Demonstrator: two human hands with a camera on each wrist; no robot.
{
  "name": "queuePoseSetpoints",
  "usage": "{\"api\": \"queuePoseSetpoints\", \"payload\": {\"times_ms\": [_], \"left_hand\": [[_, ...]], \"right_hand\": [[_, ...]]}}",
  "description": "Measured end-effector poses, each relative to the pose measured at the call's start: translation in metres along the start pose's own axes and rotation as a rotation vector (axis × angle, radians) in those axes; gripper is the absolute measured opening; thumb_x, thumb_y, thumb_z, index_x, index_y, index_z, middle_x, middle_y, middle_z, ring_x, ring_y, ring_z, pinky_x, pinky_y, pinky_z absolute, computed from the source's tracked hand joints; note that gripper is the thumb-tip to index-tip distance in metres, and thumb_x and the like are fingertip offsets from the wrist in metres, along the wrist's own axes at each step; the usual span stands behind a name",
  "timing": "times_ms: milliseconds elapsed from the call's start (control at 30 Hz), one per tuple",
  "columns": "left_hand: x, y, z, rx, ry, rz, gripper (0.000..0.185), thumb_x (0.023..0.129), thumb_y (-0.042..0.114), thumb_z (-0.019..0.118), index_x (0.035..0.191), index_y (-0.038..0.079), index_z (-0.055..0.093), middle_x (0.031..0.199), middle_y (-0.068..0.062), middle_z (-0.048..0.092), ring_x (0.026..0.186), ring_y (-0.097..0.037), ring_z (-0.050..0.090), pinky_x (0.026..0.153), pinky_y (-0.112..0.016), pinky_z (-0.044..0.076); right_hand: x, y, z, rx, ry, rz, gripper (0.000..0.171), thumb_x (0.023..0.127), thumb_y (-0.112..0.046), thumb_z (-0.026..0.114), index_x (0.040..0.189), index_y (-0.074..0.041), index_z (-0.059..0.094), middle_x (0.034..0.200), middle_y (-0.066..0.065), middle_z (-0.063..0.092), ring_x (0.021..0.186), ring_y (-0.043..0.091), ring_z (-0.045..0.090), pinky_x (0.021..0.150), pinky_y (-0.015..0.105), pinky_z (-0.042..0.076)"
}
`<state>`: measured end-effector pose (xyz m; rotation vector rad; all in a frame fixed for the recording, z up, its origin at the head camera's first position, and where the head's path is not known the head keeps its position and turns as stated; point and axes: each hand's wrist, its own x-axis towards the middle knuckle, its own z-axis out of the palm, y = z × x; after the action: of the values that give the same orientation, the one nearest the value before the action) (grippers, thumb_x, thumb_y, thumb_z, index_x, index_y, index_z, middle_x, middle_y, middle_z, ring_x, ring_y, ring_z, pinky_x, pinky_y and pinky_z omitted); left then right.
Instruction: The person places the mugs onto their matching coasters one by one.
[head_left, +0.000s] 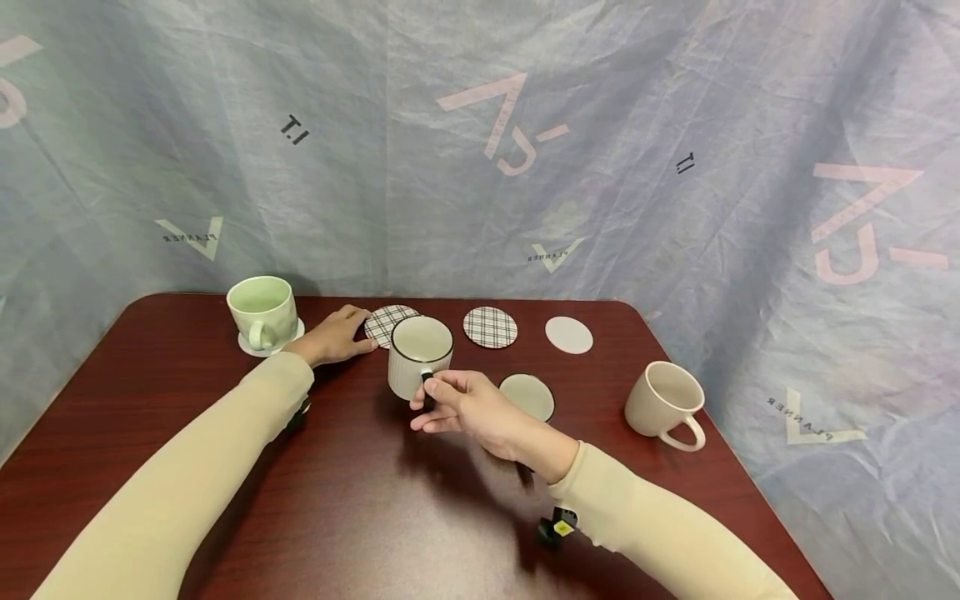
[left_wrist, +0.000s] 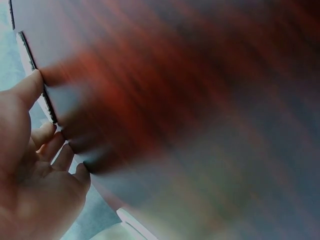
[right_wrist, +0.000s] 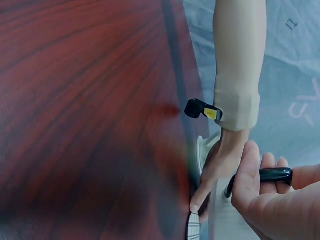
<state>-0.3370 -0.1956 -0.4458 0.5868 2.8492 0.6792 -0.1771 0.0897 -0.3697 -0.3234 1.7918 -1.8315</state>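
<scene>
Head view | right hand (head_left: pixel 468 410) fingers pinch ribbed mug (head_left: pixel 418 356) handle; mug upright, handle toward person | left hand (head_left: pixel 337 335) fingers relaxed on plaid coaster (head_left: pixel 382 321)

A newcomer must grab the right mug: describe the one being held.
On the dark red table, look at the middle, just in front of the row of round coasters. The right hand pinches the black handle of a ribbed white mug. Only this mug has a black rim and handle.

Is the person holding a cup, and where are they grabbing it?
Yes. The right hand pinches the ribbed white mug by its black handle. The left hand only touches a checked coaster.
</scene>
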Motion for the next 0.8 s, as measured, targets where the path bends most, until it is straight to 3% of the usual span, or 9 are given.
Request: {"api": "queuePoseSetpoints", "payload": {"times_ms": [167,433,800], "left_hand": [[0.000,0.000,0.000,-0.008,-0.014,-0.012,0.072,0.108,0.032,0.063,0.160,-0.009,0.034,0.163,-0.034,0.029,0.151,-0.056,0.027,0.123,-0.067,0.028],[-0.003,0.001,0.001,-0.032,0.032,0.022,0.069,0.104,0.027,0.066,0.155,-0.013,0.039,0.157,-0.037,0.036,0.147,-0.057,0.033,0.120,-0.067,0.031],[-0.005,0.007,-0.005,-0.013,-0.002,0.013,0.069,0.107,0.028,0.064,0.157,-0.011,0.038,0.159,-0.036,0.033,0.148,-0.057,0.031,0.122,-0.066,0.030]], "right_hand": [[0.006,-0.009,-0.002,-0.016,0.020,0.006,0.025,0.115,-0.013,0.047,0.112,0.004,0.064,0.109,0.008,0.064,0.093,0.019,0.077,0.104,0.050,0.056],[0.018,-0.024,-0.002,-0.007,0.034,-0.018,0.027,0.115,-0.013,0.046,0.113,0.007,0.063,0.107,0.008,0.064,0.090,0.018,0.076,0.102,0.046,0.058],[0.043,-0.038,-0.004,-0.034,0.084,0.006,0.026,0.116,-0.012,0.044,0.113,0.006,0.062,0.107,0.008,0.063,0.092,0.020,0.075,0.099,0.039,0.060]]}}
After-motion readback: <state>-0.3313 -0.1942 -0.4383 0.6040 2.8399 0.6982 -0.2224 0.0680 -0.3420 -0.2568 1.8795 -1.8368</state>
